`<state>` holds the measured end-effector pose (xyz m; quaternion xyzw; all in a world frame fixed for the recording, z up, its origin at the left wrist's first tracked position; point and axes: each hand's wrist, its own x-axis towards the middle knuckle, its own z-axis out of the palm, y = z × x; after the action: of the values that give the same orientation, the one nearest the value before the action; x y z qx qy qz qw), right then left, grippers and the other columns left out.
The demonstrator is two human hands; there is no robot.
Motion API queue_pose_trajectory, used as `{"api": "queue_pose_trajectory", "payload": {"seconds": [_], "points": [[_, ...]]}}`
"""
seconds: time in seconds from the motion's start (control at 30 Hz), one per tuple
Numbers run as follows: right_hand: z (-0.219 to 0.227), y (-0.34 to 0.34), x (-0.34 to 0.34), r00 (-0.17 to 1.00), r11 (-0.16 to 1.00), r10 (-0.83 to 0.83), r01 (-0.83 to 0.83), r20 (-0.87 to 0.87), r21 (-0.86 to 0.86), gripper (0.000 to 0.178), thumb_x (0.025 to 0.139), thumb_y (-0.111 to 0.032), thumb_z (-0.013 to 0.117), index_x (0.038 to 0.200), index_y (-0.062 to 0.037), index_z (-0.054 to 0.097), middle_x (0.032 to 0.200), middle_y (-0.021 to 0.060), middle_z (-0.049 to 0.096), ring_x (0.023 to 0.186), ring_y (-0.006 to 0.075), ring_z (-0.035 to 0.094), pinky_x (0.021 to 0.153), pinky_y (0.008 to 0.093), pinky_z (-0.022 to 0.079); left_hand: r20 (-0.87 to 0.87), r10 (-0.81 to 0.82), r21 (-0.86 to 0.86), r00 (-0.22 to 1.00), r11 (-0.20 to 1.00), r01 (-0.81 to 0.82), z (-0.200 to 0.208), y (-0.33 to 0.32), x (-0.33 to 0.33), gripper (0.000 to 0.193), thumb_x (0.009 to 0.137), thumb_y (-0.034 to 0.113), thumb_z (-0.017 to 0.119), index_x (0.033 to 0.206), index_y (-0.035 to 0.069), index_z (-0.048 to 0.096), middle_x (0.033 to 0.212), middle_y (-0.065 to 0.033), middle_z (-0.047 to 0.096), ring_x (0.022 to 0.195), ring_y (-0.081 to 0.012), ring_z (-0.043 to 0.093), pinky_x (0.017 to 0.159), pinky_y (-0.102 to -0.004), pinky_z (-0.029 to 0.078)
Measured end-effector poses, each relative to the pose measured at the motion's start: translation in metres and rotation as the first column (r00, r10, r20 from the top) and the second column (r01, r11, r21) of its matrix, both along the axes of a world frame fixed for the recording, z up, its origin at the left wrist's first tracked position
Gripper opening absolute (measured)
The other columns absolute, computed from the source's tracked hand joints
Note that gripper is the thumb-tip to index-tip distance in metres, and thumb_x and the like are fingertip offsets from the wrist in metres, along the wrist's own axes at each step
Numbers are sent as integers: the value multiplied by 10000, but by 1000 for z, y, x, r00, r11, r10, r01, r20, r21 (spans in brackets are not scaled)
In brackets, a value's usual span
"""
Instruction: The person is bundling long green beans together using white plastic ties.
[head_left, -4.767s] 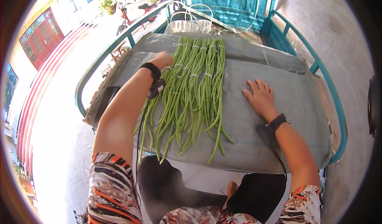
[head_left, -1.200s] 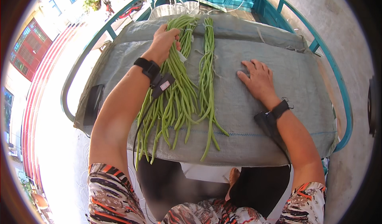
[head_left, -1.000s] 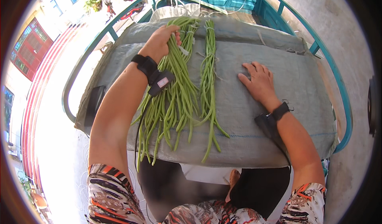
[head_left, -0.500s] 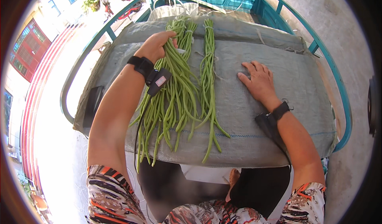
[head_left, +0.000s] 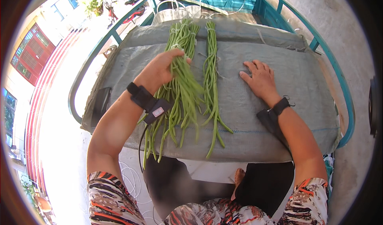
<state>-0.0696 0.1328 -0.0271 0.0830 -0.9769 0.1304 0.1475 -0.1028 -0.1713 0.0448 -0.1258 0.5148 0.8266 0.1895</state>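
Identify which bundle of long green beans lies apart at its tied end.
The rightmost bundle: at its tied end, bare grey cloth separates it from the other bundles, which crowd together by the left hand.

left hand point(head_left: 170, 67): curled, angled rightward | right hand point(head_left: 260, 80): palm down, loosely spread

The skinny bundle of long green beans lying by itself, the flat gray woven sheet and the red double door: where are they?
Skinny bundle point(head_left: 210, 71): head view, middle of its beans.
Gray sheet point(head_left: 239, 109): head view, bare part right of the beans.
Red door point(head_left: 34, 55): head view, middle of its panels.
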Motion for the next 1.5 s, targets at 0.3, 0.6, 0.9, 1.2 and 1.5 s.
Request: {"api": "queue_pose_trajectory", "payload": {"seconds": [0.3, 0.6, 0.9, 1.2, 1.5], "points": [[-3, 2, 0, 1000, 1000, 1, -1, -17, -21, 463, 834, -443, 534, 1193, -152, 567, 1266, 132, 474, 1204, 294, 388, 1008, 431, 255, 135, -242, -341, 961, 899, 275, 12, -26, 13, 254, 850, 144, 574, 1024, -29, 506, 857, -142, 605, 601, -179, 603, 501, -277, 535], [0, -1, 0, 999, 1000, 10, -11, -46, -10, 460, 828, -443, 537, 1184, -154, 570, 1251, 130, 489, 1194, 295, 401, 1000, 430, 266, -136, -774, -975, 619, 216, 55, 25, 22, 2, 651, 758, 352, 645, 1230, -39, 428, 1116, -234, 542, 907, -344, 570, 809, -387, 452], [-1, -2, 1, 998, 1000, 15, -16, -53, -4, 455, 824, -444, 535, 1176, -156, 573, 1242, 124, 496, 1186, 290, 413, 996, 423, 273, -179, -514, -976, 839, -11, -216, -43, 96, -45, 690, 689, 396, 684, 1123, -94, 465, 1040, -273, 583, 967, -349, 593, 791, -413, 459], [1, -11, -2, 993, 998, 52, -55, -105, -26, 446, 821, -438, 536, 1159, -150, 580, 1221, 129, 507, 1169, 286, 418, 981, 417, 276, -503, -863, -860, 34, 496, -120, -52, 32, -98, 200, 730, -6, 586, 927, -43, 574, 787, -112, 614, 716, -208, 627, 583, -312, 512], [-3, -1, -1, 996, 999, 27, -29, -86, -29, 446, 824, -433, 541, 1165, -148, 583, 1234, 132, 501, 1172, 292, 415, 986, 423, 271, -162, -231, -230, 959, 954, 191, 33, 41, -73, 118, 794, 42, 606, 831, -68, 587, 740, -146, 630, 589, -198, 620, 555, -277, 548]]}}
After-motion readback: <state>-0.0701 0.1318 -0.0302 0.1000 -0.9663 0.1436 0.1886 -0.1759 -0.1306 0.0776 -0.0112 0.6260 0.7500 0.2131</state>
